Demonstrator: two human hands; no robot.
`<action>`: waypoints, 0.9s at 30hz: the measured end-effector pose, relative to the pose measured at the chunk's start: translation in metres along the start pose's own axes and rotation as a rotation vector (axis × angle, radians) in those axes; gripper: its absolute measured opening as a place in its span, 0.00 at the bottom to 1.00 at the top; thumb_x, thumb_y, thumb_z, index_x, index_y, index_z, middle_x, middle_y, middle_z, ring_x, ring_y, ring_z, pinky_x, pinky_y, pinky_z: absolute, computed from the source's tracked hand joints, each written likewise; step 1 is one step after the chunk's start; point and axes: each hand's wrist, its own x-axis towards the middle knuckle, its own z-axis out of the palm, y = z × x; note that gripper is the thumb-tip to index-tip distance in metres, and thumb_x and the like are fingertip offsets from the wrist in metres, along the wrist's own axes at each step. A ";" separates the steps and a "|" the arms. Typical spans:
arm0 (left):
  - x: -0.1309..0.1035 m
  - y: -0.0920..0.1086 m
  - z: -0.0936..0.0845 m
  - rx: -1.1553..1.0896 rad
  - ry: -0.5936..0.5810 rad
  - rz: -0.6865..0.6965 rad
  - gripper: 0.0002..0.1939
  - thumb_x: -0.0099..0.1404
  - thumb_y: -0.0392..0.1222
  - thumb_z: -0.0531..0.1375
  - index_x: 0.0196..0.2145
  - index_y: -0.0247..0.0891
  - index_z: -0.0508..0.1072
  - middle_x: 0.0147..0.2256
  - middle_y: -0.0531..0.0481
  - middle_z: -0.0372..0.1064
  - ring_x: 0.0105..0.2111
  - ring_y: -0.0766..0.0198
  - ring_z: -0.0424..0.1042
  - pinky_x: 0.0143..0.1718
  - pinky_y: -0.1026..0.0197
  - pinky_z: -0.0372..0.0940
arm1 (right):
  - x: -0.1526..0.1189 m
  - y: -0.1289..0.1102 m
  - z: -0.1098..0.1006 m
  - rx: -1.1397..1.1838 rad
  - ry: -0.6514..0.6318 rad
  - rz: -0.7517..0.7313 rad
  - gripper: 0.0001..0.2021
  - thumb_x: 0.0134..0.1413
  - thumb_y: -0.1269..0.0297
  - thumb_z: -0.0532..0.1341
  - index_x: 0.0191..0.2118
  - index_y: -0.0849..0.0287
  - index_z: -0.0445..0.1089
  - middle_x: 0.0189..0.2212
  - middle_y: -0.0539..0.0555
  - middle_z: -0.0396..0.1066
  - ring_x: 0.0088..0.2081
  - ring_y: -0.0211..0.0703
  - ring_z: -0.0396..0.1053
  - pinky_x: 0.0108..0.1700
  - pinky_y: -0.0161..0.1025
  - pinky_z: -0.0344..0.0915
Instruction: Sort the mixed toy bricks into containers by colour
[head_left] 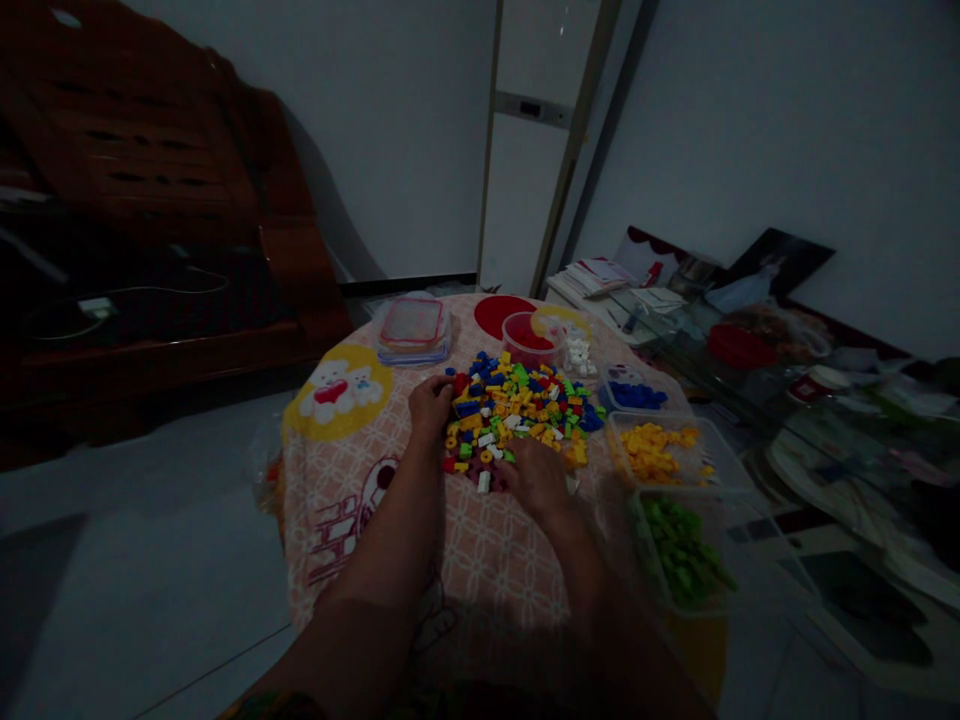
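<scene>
A mixed pile of toy building bricks in yellow, blue, red, green and white lies on the patterned tablecloth. At the pile's left edge is my left hand, its fingers curled together beside red and blue bricks. My right hand reaches into the front of the pile with bent fingers. What either hand pinches is hidden or too small to name. A white brick sits just left of my right hand.
On the right stand clear boxes of blue bricks, yellow bricks and green bricks. Behind the pile are a round tub with red pieces and some white bricks. Stacked lids lie back left; a cluttered glass table adjoins.
</scene>
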 end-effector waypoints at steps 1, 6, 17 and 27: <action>0.000 0.000 0.000 -0.013 0.008 -0.001 0.15 0.60 0.40 0.60 0.40 0.42 0.85 0.40 0.48 0.84 0.43 0.54 0.80 0.50 0.56 0.71 | 0.003 -0.004 0.004 -0.039 -0.025 -0.005 0.12 0.69 0.64 0.63 0.54 0.59 0.77 0.51 0.63 0.79 0.54 0.53 0.75 0.54 0.43 0.67; 0.001 -0.003 0.002 -0.098 0.043 -0.034 0.14 0.59 0.42 0.60 0.39 0.41 0.84 0.37 0.48 0.83 0.41 0.55 0.80 0.47 0.58 0.73 | 0.010 -0.005 0.007 -0.146 -0.101 -0.006 0.12 0.69 0.70 0.60 0.53 0.59 0.76 0.52 0.64 0.78 0.54 0.53 0.75 0.53 0.44 0.68; -0.001 -0.006 0.003 -0.197 0.054 -0.067 0.15 0.58 0.45 0.63 0.40 0.39 0.84 0.37 0.47 0.83 0.39 0.54 0.81 0.44 0.57 0.75 | 0.012 0.017 -0.006 0.033 0.032 0.047 0.09 0.67 0.70 0.58 0.41 0.58 0.77 0.41 0.58 0.81 0.44 0.45 0.76 0.43 0.36 0.59; 0.003 -0.015 0.009 -0.245 0.044 -0.114 0.15 0.58 0.46 0.63 0.41 0.40 0.84 0.36 0.46 0.83 0.39 0.54 0.82 0.42 0.57 0.75 | -0.014 0.061 -0.042 0.255 0.212 0.049 0.12 0.62 0.63 0.57 0.30 0.54 0.75 0.26 0.50 0.77 0.30 0.41 0.72 0.34 0.34 0.58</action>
